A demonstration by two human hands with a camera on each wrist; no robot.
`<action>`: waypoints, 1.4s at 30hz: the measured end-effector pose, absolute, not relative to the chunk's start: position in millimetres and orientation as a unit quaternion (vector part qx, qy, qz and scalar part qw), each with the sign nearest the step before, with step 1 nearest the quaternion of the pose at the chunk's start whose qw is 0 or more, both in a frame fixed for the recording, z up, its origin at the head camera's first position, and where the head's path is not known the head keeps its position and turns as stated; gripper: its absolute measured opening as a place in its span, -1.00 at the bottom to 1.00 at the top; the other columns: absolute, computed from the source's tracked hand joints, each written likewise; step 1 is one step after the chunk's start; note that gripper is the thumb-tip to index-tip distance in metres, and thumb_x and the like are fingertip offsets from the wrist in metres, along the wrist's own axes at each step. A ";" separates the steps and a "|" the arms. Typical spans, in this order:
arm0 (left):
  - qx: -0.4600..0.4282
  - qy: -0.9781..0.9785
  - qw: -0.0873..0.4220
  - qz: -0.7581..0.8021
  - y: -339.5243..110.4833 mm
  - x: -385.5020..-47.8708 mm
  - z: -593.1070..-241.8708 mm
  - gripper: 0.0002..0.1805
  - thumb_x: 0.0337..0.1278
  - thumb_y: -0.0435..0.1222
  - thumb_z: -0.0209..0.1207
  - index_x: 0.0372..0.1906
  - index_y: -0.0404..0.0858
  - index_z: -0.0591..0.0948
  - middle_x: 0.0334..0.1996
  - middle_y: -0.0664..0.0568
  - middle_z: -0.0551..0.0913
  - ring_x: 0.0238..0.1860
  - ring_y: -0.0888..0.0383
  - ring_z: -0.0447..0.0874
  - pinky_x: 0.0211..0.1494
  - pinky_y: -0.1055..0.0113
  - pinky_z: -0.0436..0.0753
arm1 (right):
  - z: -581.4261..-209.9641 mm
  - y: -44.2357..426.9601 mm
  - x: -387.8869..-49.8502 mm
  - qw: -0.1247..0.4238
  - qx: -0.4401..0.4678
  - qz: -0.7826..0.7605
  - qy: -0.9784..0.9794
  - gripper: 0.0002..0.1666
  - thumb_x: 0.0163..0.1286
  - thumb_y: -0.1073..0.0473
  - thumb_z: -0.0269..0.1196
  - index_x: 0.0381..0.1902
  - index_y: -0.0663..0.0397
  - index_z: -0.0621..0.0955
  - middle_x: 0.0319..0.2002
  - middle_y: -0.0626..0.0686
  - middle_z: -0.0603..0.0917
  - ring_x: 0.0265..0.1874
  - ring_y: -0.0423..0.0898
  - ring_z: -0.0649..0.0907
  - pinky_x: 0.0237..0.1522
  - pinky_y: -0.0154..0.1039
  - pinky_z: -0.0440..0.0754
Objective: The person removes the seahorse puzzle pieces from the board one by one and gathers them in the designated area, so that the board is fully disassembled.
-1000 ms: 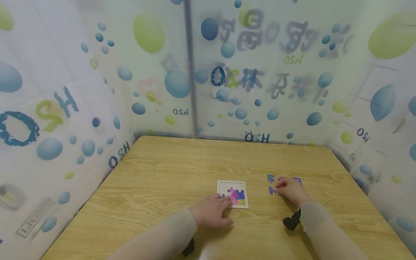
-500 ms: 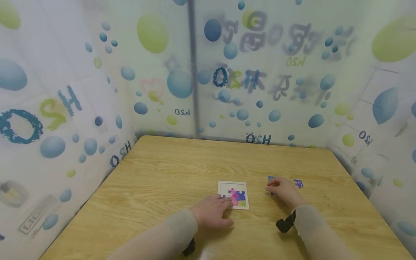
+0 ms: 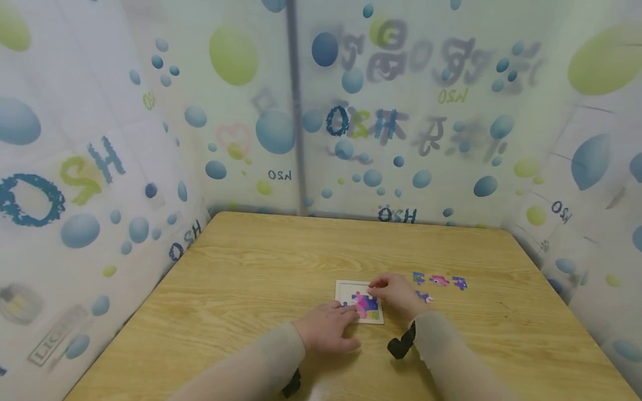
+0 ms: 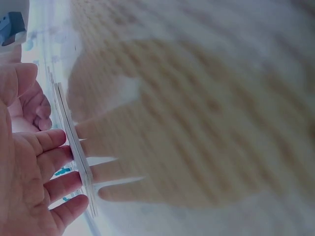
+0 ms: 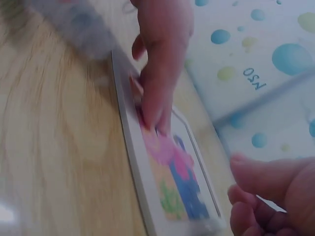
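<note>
A small white-framed jigsaw board [image 3: 340, 285] lies on the table, partly filled with a pink and blue picture [image 3: 365, 303]. My left hand [image 3: 327, 328] rests its extended fingers on the board's near-left side; in the left wrist view those fingers [image 4: 63, 186] meet the board's edge [image 4: 74, 140]. Over the board's upper right corner, my right hand [image 3: 398, 295] has thumb and forefinger together, pinching a puzzle piece that the fingers almost wholly hide. In the right wrist view, its thumb [image 5: 266, 179] and curled fingers are close above the board's far side.
Several loose puzzle pieces lie to the right of the board, among them a pink one [image 3: 439, 280], a blue one [image 3: 459, 283] and a green-blue one [image 3: 418, 278]. Wooden tabletop [image 3: 251, 262] surrounds them. Patterned curtains [image 3: 241, 184] enclose its back and sides.
My right hand has moved left from the loose pieces to the board's upper right corner, uncovering the pieces it hid. My left hand stays in place on the board.
</note>
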State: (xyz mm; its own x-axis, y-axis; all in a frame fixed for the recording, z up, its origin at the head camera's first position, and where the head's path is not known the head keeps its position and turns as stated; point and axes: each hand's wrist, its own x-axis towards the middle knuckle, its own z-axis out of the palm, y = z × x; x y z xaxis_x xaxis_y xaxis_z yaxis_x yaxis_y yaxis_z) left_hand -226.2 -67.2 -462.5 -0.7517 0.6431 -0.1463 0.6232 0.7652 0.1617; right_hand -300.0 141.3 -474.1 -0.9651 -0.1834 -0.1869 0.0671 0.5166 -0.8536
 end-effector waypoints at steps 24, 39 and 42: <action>0.385 0.919 0.084 0.012 -71.9 -224.8 -466.1 -0.26 0.27 0.25 -0.11 0.46 0.00 0.26 0.45 0.10 0.20 0.32 0.02 0.29 0.34 0.19 0.34 | -481.5 104.9 -294.2 0.124 -0.041 -0.450 0.884 -0.78 0.13 0.31 0.40 -0.25 0.14 0.62 -0.36 0.03 0.58 -0.36 -0.07 0.54 -0.31 -0.24 0.46; 0.383 0.922 0.045 -0.026 -59.0 -224.1 -467.3 -0.25 0.24 0.27 -0.09 0.42 -0.03 0.33 0.41 0.15 0.29 0.19 0.02 0.42 0.31 0.19 0.36 | -482.8 105.5 -295.4 0.137 -0.032 -0.455 0.879 -0.78 0.15 0.32 0.38 -0.24 0.11 0.61 -0.35 0.03 0.59 -0.36 -0.07 0.55 -0.31 -0.24 0.48; 0.380 0.923 0.049 -0.024 -59.3 -222.3 -465.1 -0.24 0.24 0.27 -0.08 0.44 -0.03 0.30 0.42 0.13 0.26 0.24 0.02 0.38 0.32 0.19 0.35 | -481.6 105.9 -295.2 0.140 -0.031 -0.453 0.880 -0.79 0.16 0.33 0.37 -0.23 0.12 0.60 -0.35 0.04 0.59 -0.36 -0.07 0.55 -0.31 -0.23 0.48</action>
State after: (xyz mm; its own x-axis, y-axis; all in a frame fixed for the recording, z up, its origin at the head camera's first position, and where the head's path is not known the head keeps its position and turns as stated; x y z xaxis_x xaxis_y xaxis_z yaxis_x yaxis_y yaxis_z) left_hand -222.3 -59.3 -465.1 -0.7063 0.6994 -0.1093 0.7041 0.7100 -0.0072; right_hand -295.2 105.9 -481.6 -0.9587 -0.1814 -0.2190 0.0727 0.5880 -0.8056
